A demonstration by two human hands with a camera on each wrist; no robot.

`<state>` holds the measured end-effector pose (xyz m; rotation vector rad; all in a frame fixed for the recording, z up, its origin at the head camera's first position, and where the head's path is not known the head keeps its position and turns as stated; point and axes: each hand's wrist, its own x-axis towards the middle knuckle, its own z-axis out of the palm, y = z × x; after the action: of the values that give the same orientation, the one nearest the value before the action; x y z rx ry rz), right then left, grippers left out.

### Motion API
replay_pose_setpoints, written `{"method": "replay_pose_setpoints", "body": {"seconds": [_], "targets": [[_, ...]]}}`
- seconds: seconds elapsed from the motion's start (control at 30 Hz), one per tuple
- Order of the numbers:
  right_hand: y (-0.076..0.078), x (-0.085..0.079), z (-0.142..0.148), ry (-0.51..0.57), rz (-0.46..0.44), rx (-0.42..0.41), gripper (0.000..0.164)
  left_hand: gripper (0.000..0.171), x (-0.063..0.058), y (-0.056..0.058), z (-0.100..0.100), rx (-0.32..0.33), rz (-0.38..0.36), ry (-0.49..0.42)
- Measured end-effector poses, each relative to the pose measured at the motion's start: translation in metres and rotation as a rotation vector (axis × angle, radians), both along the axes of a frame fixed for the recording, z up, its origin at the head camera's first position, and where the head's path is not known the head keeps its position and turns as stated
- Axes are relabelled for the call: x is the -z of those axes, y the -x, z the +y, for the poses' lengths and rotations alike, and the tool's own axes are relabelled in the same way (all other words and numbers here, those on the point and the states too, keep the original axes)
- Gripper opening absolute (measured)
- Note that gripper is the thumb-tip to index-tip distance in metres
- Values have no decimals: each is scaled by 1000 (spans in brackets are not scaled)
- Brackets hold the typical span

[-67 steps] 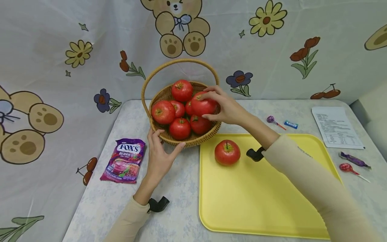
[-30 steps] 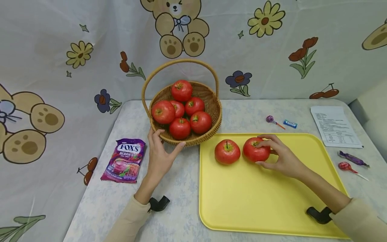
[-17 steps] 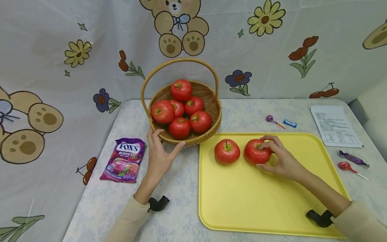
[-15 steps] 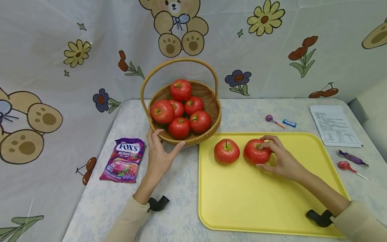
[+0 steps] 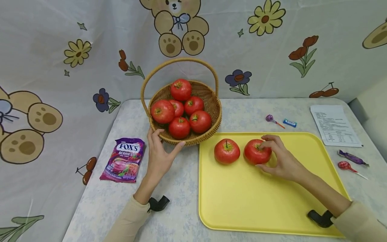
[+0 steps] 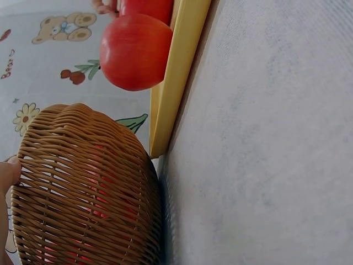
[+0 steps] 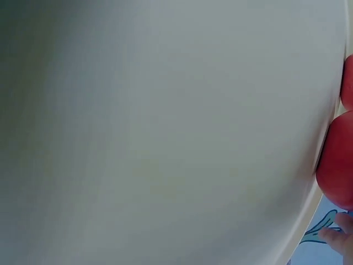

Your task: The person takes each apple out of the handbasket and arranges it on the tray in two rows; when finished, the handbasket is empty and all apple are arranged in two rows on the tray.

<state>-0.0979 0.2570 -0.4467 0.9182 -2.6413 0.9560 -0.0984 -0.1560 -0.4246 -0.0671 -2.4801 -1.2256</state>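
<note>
A wicker basket (image 5: 216, 129) with a tall handle holds several red apples (image 5: 179, 127) at the back of the table. My left hand (image 5: 158, 156) grips its front rim, fingers over the edge and thumb outside; the left wrist view shows the thumb (image 6: 10, 172) against the weave. On the yellow tray (image 5: 260, 208) sit two red apples side by side. My right hand (image 5: 282, 159) holds the right-hand apple (image 5: 257, 152), fingertips on its top and far side, thumb at its near side. The other apple (image 5: 227, 151) stands just left, stem up.
A purple candy bag (image 5: 124, 160) lies left of my left hand. Behind the tray are a purple lollipop (image 5: 270, 118) and a small blue candy (image 5: 290, 123). At right lie a printed sheet (image 5: 336, 126), a purple wrapped candy (image 5: 353, 158) and a red lollipop (image 5: 344, 165).
My right hand has taken an apple from the basket's right side and set it on the tray beside the first. During the last second it barely moves. My left hand stays on the rim.
</note>
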Motion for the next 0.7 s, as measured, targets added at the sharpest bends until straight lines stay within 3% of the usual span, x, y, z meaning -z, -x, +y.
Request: {"method": "replay_pose_setpoints", "body": {"seconds": [0.37,0.53,0.7], "targets": [[19,-38,-23,-22,64,-38,70,79,0,0,1,10,7,-6],[39,-59,-53,4,109,-113,66,79,-1,0,1,-4,4,3],[63,-80,-87,40,96,-192,59,78,-2,-2,4,-22,-9,9]]}}
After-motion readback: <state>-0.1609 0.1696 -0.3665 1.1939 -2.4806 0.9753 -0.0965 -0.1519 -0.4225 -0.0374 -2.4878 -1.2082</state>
